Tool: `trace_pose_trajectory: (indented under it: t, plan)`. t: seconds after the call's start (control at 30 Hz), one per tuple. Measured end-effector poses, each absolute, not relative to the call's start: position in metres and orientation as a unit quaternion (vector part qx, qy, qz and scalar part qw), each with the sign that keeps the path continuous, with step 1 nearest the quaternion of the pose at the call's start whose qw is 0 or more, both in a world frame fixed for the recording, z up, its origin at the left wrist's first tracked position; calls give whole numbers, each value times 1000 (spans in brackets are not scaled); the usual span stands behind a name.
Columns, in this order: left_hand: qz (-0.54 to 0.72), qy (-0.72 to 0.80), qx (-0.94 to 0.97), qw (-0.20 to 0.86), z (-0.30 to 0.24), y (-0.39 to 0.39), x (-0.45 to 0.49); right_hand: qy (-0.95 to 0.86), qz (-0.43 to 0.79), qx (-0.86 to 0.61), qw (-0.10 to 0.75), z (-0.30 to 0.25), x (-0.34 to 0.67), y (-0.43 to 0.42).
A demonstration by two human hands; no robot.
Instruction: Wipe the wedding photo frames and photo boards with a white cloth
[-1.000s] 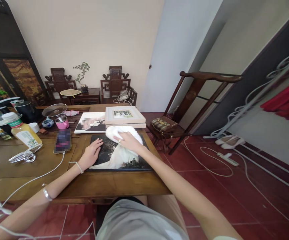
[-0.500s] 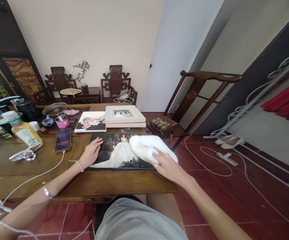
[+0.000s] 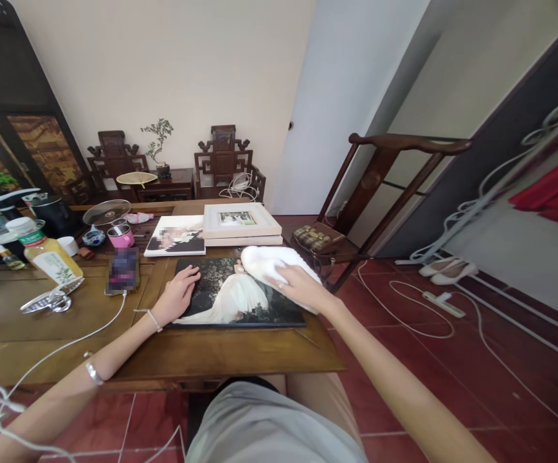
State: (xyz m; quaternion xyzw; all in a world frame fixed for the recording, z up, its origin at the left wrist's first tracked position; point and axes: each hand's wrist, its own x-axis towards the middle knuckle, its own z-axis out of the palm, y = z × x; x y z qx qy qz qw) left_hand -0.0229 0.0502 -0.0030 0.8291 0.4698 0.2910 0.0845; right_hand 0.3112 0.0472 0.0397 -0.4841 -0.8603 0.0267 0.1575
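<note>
A dark photo panel (image 3: 211, 286) showing a figure in a long white dress lies flat near the front edge of the wooden table (image 3: 240, 354). My left hand (image 3: 180, 294) rests on its left edge with fingers stretched out. A fluffy white cloth (image 3: 260, 262) covers the panel's upper right part. My right hand (image 3: 296, 284) is closed on this cloth and presses it to the surface; some of the fingers are sunk in the cloth and hidden.
Behind the panel are a white photo board (image 3: 175, 236) and stacked framed pictures (image 3: 243, 222). To the left lie a phone (image 3: 122, 271) on a white cable, scissors (image 3: 60, 299), a bottle (image 3: 50, 254) and a pink cup (image 3: 121, 236). A wooden chair (image 3: 380, 173) stands right.
My right hand has moved the white cloth up and a little left over the panel, uncovering its lower right corner. My left hand has stayed in place.
</note>
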Motion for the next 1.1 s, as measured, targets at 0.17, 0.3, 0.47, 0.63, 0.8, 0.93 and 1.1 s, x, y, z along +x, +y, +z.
trace_pose_trajectory:
  t: [0.17, 0.3, 0.47, 0.63, 0.8, 0.93, 1.1]
  plan:
    - [300, 463, 829, 91, -2, 50, -22, -845, 6, -507, 171, 41, 298, 84]
    - [299, 476, 821, 98, -2, 49, -20, -848, -3, -500, 173, 36, 298, 63]
    - [293, 482, 820, 96, -2, 48, -20, -865, 26, -478, 151, 38, 304, -8]
    - [294, 484, 818, 102, -2, 48, -20, -877, 84, -453, 139, 50, 309, -75]
    - [300, 473, 823, 99, -5, 49, -21, -869, 106, -466, 126, 51, 308, -73]
    - [299, 467, 826, 98, -5, 50, -23, -859, 62, -490, 133, 44, 303, -23]
    - [299, 471, 824, 96, -4, 47, -21, -859, 21, -487, 158, 43, 297, 42]
